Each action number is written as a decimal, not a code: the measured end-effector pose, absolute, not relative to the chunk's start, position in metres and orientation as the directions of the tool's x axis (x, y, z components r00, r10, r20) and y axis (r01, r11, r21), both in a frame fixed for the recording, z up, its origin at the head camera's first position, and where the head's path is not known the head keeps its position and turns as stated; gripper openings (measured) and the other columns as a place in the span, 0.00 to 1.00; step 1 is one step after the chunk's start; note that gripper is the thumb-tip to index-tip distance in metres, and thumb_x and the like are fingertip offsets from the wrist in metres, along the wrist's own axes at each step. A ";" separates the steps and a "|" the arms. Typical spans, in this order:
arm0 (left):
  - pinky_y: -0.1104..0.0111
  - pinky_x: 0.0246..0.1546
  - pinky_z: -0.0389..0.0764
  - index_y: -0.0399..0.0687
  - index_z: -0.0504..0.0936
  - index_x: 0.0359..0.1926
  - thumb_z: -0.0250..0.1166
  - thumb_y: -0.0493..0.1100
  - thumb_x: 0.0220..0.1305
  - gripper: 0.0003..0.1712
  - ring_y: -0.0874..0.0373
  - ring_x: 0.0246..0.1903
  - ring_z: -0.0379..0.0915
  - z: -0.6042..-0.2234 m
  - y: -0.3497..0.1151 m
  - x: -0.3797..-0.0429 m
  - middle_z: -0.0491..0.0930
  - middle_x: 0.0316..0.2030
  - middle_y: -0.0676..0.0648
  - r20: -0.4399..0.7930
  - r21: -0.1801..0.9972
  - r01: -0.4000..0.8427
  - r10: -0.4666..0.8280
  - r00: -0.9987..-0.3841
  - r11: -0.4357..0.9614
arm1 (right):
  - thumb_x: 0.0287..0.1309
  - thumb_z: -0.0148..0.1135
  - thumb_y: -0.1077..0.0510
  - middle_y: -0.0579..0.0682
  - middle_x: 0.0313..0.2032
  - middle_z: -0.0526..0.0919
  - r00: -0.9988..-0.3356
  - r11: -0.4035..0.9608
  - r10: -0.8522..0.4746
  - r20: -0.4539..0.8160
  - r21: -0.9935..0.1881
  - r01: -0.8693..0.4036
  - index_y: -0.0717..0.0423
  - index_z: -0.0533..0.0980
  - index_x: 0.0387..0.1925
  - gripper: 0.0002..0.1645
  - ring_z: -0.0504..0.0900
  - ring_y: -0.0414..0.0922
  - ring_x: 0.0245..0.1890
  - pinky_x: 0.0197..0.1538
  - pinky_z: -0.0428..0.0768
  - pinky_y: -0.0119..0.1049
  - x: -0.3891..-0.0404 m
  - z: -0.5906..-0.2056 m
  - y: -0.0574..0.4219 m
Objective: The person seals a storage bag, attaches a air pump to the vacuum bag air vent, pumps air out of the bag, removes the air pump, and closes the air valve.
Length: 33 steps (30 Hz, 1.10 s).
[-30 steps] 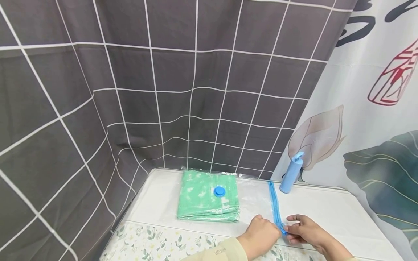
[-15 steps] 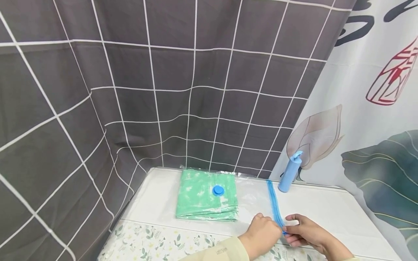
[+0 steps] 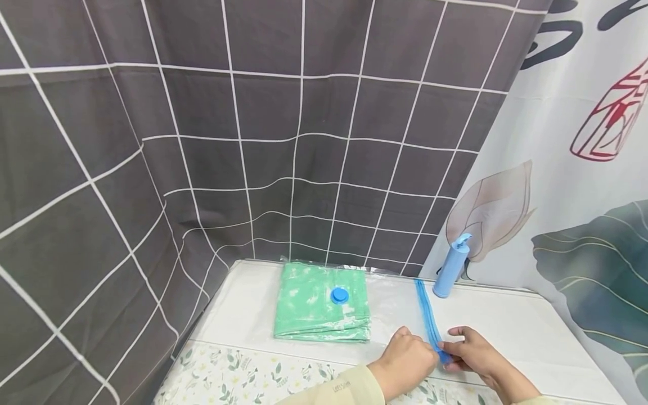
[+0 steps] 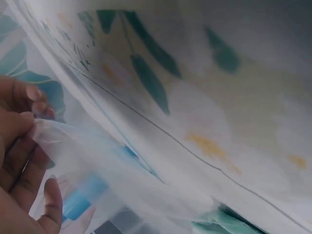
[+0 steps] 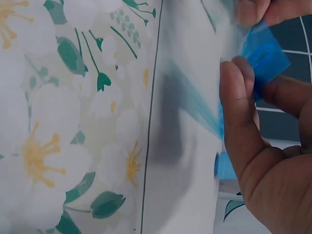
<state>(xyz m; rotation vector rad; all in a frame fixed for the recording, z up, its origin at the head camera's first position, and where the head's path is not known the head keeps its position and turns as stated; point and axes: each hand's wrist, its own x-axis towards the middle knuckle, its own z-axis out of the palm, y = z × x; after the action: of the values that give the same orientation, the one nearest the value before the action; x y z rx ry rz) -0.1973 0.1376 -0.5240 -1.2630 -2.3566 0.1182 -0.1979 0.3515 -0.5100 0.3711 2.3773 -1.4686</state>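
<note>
A clear vacuum storage bag (image 3: 392, 306) lies flat, with a folded green cloth (image 3: 309, 306) inside and a round blue valve (image 3: 340, 295) on top. Along its right side runs a blue zip strip (image 3: 424, 306). My left hand (image 3: 409, 360) pinches the bag's near corner beside the strip; the left wrist view shows thin clear film between its thumb and finger. Just to the right, my right hand (image 3: 478, 355) pinches the strip's near end. In the right wrist view that blue end (image 5: 272, 56) sticks out between the right thumb and fingers, close to the left fingertips (image 5: 248, 10).
A light blue hand pump (image 3: 450, 271) stands upright behind the strip, near the table's back edge. White covering (image 3: 516, 332) and a floral cloth (image 3: 243, 374) at the front cover the table. A dark gridded curtain (image 3: 273, 163) hangs behind and to the left.
My right hand has shifted slightly away from me along the strip's near end, its fingers drawn closer together. The left hand keeps its place. Bag and pump have not moved.
</note>
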 end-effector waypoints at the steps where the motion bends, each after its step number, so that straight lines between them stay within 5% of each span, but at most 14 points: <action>1: 0.74 0.31 0.50 0.77 0.90 0.35 0.73 0.56 0.75 0.07 0.76 0.28 0.78 -0.524 0.137 -0.197 0.91 0.32 0.72 0.356 -0.284 0.770 0.808 -0.469 0.572 | 0.80 0.65 0.60 0.55 0.34 0.84 -0.917 0.444 0.066 -0.394 -0.811 0.381 0.83 0.56 0.72 0.39 0.87 0.44 0.32 0.39 0.92 0.36 -0.199 -0.510 0.351; 13: 0.74 0.30 0.46 0.74 0.92 0.36 0.73 0.54 0.76 0.07 0.75 0.32 0.81 -0.528 0.127 -0.197 0.92 0.35 0.72 0.464 -0.312 0.772 0.798 -0.384 0.553 | 0.80 0.66 0.57 0.55 0.38 0.87 -0.920 0.474 0.104 -0.379 -0.794 0.381 0.82 0.64 0.70 0.36 0.87 0.43 0.36 0.40 0.92 0.35 -0.219 -0.511 0.356; 22: 0.73 0.29 0.54 0.74 0.91 0.35 0.73 0.55 0.73 0.06 0.72 0.29 0.79 -0.526 0.125 -0.193 0.92 0.33 0.69 0.383 -0.369 0.730 0.810 -0.445 0.575 | 0.80 0.65 0.56 0.42 0.26 0.86 -0.899 0.417 -0.011 -0.438 -0.819 0.394 0.69 0.86 0.50 0.17 0.85 0.35 0.27 0.35 0.90 0.28 -0.217 -0.509 0.364; 33: 0.73 0.23 0.51 0.74 0.90 0.32 0.75 0.55 0.70 0.07 0.73 0.26 0.79 -0.534 0.123 -0.192 0.89 0.29 0.69 0.443 -0.389 0.723 0.804 -0.397 0.571 | 0.81 0.60 0.54 0.40 0.23 0.79 -0.863 0.362 -0.079 -0.499 -0.821 0.441 0.54 0.80 0.34 0.15 0.82 0.33 0.25 0.36 0.94 0.29 -0.216 -0.512 0.365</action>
<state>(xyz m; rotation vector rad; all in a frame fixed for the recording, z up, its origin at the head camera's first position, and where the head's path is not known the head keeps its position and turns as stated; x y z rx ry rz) -0.1917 0.1226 -0.5338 -1.2143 -2.2083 0.1775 -0.2160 0.3653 -0.5125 0.3139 2.1702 -1.5177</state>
